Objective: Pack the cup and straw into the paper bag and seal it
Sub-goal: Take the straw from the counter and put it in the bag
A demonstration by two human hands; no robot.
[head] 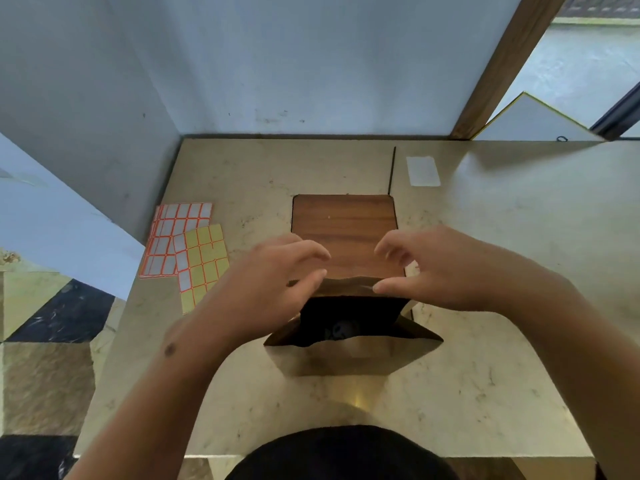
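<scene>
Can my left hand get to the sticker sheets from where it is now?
Probably yes. The sticker sheets lie flat on the counter just left of the left hand, with nothing between them. That hand would first have to let go of the bag rim.

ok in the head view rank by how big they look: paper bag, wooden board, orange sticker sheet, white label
1. paper bag, though it stands nearest the camera
2. wooden board, partly hidden, so its order with the bag is unsure
3. orange sticker sheet, partly covered
4. white label

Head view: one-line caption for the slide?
Both hands, left hand and right hand, pinch the far rim of an open paper bag standing on the table, sticker sheets alongside.
</scene>
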